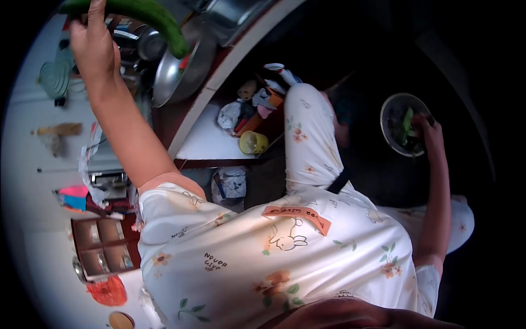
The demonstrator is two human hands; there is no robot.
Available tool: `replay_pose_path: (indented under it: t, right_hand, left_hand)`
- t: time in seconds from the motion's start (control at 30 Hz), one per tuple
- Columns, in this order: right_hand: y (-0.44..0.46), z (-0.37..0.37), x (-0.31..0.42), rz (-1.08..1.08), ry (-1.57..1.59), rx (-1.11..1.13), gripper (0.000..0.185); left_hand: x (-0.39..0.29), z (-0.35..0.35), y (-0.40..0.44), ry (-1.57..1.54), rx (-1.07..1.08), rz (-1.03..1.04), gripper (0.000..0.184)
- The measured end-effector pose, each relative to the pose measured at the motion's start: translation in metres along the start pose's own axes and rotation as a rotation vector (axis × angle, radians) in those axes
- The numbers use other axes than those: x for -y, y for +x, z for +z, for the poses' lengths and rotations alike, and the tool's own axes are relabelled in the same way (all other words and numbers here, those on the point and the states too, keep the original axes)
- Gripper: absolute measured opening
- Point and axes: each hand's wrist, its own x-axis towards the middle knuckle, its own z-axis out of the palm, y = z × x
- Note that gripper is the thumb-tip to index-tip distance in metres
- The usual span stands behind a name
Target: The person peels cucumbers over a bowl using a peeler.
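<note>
My left hand is raised at the upper left, its fingers wrapped round a long, curved green cucumber. The cucumber's free end hangs in front of a shiny metal pan. Low on the right, my right hand is at the edge of a round basin, with its fingers closed. Green vegetable pieces lie in the basin beside those fingers. Shadow hides what, if anything, my right hand grips.
A pale-edged counter carries pans and other metalware. Below it, a white shelf holds a yellow cup and assorted items. A white bag is near my knee. A brown cabinet and a red bag are at left.
</note>
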Motion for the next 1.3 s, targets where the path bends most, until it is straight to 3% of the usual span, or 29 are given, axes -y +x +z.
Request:
replay_pose_path:
  t: [0.1, 0.17, 0.2, 0.27, 0.4, 0.43, 0.47, 0.57, 0.6, 0.7, 0.73, 0.83, 1.13, 1.2, 1.27, 1.3]
  right_hand:
    - [-0.005, -0.001, 0.012, -0.153, -0.045, -0.121, 0.056]
    - [0.0, -0.01, 0.0, -0.123, -0.234, -0.131, 0.061]
    - [-0.005, -0.014, 0.012, -0.095, -0.254, -0.119, 0.061]
    - [-0.016, -0.02, 0.022, -0.098, -0.191, -0.104, 0.045]
    - [-0.036, -0.019, 0.026, -0.15, 0.061, -0.125, 0.033]
    - [-0.036, -0.021, 0.035, -0.117, 0.33, 0.038, 0.022]
    - [-0.038, -0.022, 0.042, -0.092, 0.323, 0.022, 0.022]
    - [-0.048, -0.014, 0.057, -0.091, 0.286, 0.121, 0.013]
    - [-0.048, -0.01, 0.054, -0.159, -0.031, 0.111, 0.024]
    - [-0.052, 0.009, 0.049, -0.166, 0.067, 0.306, 0.017]
    - [-0.053, 0.017, 0.05, -0.135, -0.031, 0.296, 0.018]
    - [-0.057, 0.024, 0.05, -0.028, -0.03, 0.401, 0.016]
    - [-0.049, 0.025, 0.042, 0.058, 0.091, 0.313, 0.017]
    - [-0.037, 0.013, 0.031, -0.072, -0.045, 0.253, 0.018]
    - [-0.027, 0.001, 0.033, -0.041, -0.165, 0.166, 0.018]
    - [-0.025, 0.001, 0.038, 0.051, 0.224, 0.199, 0.013]
  left_hand:
    - [-0.022, 0.13, -0.073, -0.64, 0.447, -0.283, 0.034]
    - [0.015, 0.211, -0.127, -0.611, 0.562, -0.606, 0.031]
    - [0.047, 0.251, -0.161, -0.803, 0.634, -0.776, 0.033]
    - [0.084, 0.322, -0.24, -0.859, 0.768, -0.908, 0.049]
    - [0.108, 0.405, -0.35, -1.062, 0.908, -1.399, 0.048]
    - [0.104, 0.413, -0.364, -1.026, 0.888, -1.488, 0.047]
    - [0.101, 0.42, -0.375, -0.987, 0.862, -1.571, 0.047]
    - [0.116, 0.432, -0.401, -1.045, 1.01, -1.58, 0.045]
    - [0.114, 0.433, -0.404, -1.058, 1.016, -1.592, 0.045]
    - [0.106, 0.436, -0.412, -1.028, 0.914, -1.711, 0.055]
    - [0.104, 0.437, -0.41, -1.037, 0.91, -1.725, 0.055]
    - [0.109, 0.443, -0.412, -1.081, 1.003, -1.856, 0.06]
    - [0.116, 0.44, -0.412, -1.13, 0.997, -1.811, 0.054]
    - [0.117, 0.439, -0.418, -1.217, 0.967, -1.831, 0.051]
    - [0.123, 0.441, -0.434, -1.277, 0.954, -1.868, 0.047]
    - [0.119, 0.438, -0.433, -1.268, 0.944, -1.887, 0.044]
